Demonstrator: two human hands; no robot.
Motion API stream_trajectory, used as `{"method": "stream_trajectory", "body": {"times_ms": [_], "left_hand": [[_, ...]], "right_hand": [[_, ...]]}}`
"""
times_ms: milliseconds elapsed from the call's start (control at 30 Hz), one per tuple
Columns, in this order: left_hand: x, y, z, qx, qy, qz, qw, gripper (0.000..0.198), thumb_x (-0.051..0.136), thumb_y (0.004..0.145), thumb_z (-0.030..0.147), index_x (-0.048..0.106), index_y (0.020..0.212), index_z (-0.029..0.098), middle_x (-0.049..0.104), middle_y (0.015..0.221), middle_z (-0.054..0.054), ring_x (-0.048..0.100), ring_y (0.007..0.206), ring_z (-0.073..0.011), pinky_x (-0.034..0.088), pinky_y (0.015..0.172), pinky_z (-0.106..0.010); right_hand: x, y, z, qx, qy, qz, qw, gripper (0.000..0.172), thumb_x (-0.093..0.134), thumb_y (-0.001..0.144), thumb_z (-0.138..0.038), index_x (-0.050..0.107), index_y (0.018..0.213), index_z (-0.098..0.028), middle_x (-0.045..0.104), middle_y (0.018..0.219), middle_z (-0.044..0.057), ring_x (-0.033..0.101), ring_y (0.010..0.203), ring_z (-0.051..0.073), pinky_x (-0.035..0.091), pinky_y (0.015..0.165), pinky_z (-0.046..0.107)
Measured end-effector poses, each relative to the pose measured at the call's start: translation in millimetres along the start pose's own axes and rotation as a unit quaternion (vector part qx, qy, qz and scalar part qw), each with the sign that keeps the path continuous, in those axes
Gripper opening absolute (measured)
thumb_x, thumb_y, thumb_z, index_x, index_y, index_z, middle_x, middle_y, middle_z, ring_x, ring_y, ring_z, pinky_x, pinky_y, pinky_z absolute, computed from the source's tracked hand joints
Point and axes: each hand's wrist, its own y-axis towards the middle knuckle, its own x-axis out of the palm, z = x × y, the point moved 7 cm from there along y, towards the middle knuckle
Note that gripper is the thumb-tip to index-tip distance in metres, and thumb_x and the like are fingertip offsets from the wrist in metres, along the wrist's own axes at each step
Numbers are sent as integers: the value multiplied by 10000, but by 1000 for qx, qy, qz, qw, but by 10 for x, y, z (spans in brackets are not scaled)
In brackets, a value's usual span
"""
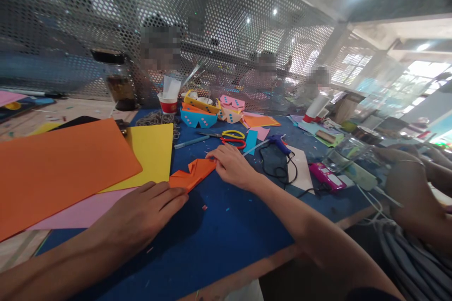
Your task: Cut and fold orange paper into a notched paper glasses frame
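Note:
A folded orange paper piece (pixel 192 174) lies on the blue mat (pixel 219 244) between my two hands. My left hand (pixel 155 207) rests over its left end, palm down, with the fingers pressed together on the paper. At the right end, my right hand (pixel 231 164) pinches the paper between curled fingers and thumb. Just beyond my right hand are red-handled scissors (pixel 235 143) and yellow-handled scissors (pixel 233 134). A blue strip of paper (pixel 250 142) lies beside them.
Large orange (pixel 67 164), yellow (pixel 151 150) and pink sheets overlap at the left. Folded paper shapes (pixel 199 115) and a paper cup (pixel 167 103) stand behind. A blue glue gun (pixel 278 143) with a black cord, a pink power strip (pixel 326 176) and another person's arm are at the right.

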Motion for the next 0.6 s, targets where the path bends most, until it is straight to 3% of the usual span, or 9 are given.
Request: {"method": "stream_trajectory", "body": {"times_ms": [267,467,600], "left_hand": [[113,-62,-70,-28,-28,-44,998,554,469,1055,-2,840,1377,252,923,1289,-74,811,1024,-271,570,851,-387],[73,-55,-71,-24,-22,-39,999,543,468,1070,6,841,1371,261,921,1293,-68,807,1028,-276,581,866,-395],[60,-43,-81,-27,-31,-14,999,508,461,1093,12,842,1352,226,920,1226,-103,806,1012,-281,590,850,-399]], "right_hand": [[-71,-29,-12,20,1,-20,1000,428,568,1071,8,798,1337,-236,831,1329,98,721,1298,285,470,1232,487],[-60,-41,51,78,-15,-18,997,108,729,1174,-214,819,1234,-219,793,1317,125,690,1314,311,489,1163,494],[-30,-20,79,90,-9,-21,996,82,739,1187,-234,813,1161,-209,774,1215,99,690,1262,290,491,1112,463]]}}
